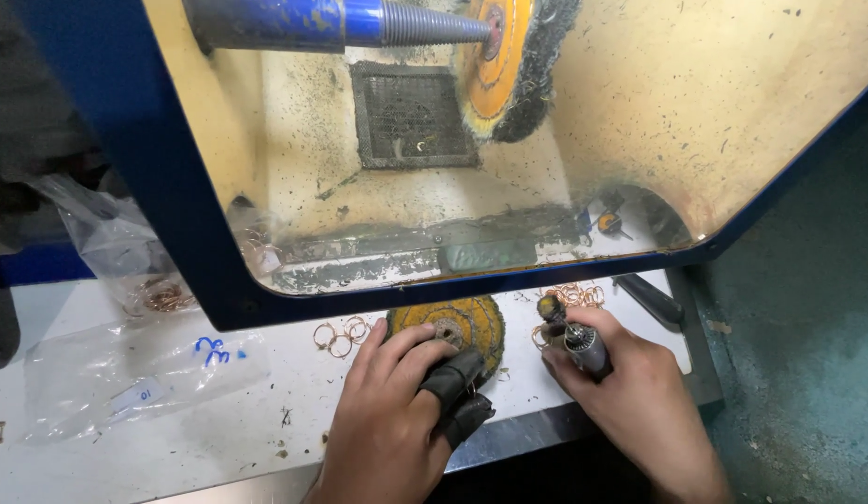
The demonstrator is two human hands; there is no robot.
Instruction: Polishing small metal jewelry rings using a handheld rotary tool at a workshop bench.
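My left hand [397, 401] rests on the white bench with black guards on two fingers. Its fingertips touch a flat yellow buffing wheel [462, 322] lying on the bench. My right hand [630, 392] grips a small metal rotary handpiece [583, 343] whose tip carries a little dark brush [550, 307]. The brush tip sits by a small pile of thin copper-coloured rings [576, 296]. More rings [341, 336] lie left of the flat wheel.
A blue-framed polishing hood [163, 177] stands over the bench, with a spindle [397, 22] and a mounted yellow buffing wheel [509, 56] inside. Clear plastic bags [126, 369], one holding rings [163, 297], lie at left. A dark tool [651, 299] lies at right.
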